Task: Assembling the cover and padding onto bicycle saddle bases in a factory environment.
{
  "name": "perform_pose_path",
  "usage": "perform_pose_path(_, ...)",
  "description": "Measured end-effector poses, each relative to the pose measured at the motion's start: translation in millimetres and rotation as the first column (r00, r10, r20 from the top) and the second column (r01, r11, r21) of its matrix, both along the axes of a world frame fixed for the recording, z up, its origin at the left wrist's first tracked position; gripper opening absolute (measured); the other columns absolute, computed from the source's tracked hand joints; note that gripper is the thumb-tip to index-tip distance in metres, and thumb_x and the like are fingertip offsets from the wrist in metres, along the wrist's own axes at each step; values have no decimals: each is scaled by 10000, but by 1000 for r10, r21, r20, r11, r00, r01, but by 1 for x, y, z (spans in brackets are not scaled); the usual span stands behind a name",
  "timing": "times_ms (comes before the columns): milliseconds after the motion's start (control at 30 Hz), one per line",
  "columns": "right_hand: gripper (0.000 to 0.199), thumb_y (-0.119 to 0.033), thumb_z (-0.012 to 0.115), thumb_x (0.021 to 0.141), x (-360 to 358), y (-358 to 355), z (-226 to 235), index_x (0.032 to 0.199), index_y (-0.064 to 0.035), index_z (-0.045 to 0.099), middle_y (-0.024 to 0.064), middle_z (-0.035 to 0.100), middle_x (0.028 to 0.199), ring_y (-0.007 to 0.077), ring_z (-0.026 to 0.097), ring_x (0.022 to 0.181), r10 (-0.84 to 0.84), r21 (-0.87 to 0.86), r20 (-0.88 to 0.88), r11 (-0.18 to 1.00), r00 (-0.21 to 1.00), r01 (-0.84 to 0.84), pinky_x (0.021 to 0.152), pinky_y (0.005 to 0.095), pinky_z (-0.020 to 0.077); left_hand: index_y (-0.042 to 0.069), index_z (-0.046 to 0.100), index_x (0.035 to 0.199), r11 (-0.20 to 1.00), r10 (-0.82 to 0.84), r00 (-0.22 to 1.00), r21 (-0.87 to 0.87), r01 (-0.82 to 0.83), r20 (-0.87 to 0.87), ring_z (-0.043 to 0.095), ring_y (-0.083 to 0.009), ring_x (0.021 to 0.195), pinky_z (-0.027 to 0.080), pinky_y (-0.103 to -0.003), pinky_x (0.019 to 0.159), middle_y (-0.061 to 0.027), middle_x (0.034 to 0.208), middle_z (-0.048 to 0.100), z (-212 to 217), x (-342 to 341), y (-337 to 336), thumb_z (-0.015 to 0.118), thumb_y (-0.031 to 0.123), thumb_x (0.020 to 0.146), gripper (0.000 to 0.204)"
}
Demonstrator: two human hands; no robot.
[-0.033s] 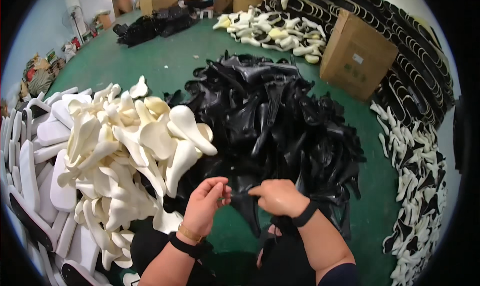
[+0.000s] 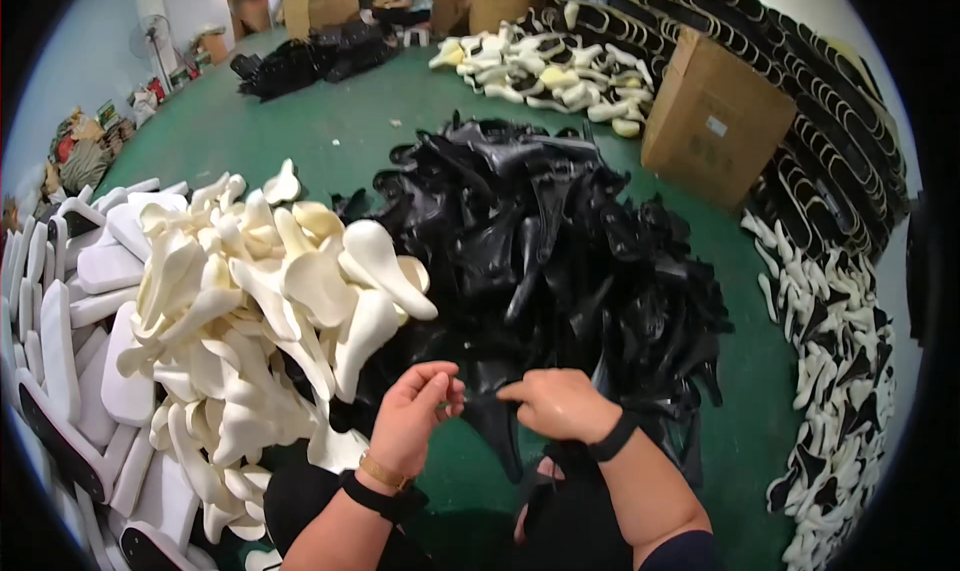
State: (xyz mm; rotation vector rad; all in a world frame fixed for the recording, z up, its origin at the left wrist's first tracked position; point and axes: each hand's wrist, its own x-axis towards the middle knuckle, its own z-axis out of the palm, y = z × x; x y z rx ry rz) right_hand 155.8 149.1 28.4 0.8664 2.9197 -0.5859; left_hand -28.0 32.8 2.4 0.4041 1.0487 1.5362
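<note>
My left hand (image 2: 415,416) is raised palm inward, its thumb pressed to curled fingers in a pinch. Facing it across a small gap, my right hand (image 2: 562,403) has its index finger pointing left and the other fingers folded. Anything in either grip is too small or hidden to make out. Just beyond both hands spreads a heap of glossy black saddle-shaped covers (image 2: 540,221). Left of my left hand rises a pile of cream foam saddle pads (image 2: 240,371), narrow at one end and broad at the other.
White oblong pads (image 2: 128,361) are stacked at far left. A cardboard box (image 2: 715,116) stands at back right, before racks of black curved pieces (image 2: 830,151). More cream pads lie behind (image 2: 550,76) and at right (image 2: 840,371). A person (image 2: 410,1) sits at the back.
The view has tilted slightly, so the scene sits a little lower. Both hands keep nearly the same pose and gap.
</note>
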Motion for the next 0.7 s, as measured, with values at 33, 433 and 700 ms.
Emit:
perform_pose_path(33, 347, -155, 562, 751, 2, -1, 0, 1064, -186, 706, 106, 650, 849, 307, 643, 835, 0, -29, -84, 1000, 996, -2, 733, 412, 525, 62, 586, 1083, 1000, 5, 1000, 3, -5, 10, 569, -131, 840, 487, -301, 767, -35, 936, 614, -3, -1, -2, 518, 159, 981, 156)
perform_pose_path(433, 345, -121, 643, 710, -28, -81, 85, 1051, -159, 677, 47, 540, 628, 218, 569, 543, 364, 382, -658, 916, 659, -125, 495, 341, 470, 14, 594, 1077, 1000, -6, 999, 18, 7, -49, 591, -126, 799, 502, -252, 736, -46, 921, 630, -28, 11, -7, 549, 152, 967, 183)
perform_pose_path(700, 413, -228, 583, 810, -20, -1, 41, 1207, -118, 613, 162, 661, 742, 315, 646, 633, -246, 219, -403, 909, 882, 354, 552, 421, 509, 5, 580, 1083, 1000, -8, 1000, 24, 8, -29, 582, -135, 802, 502, -276, 748, -59, 919, 623, -16, 6, -6, 530, 145, 976, 184)
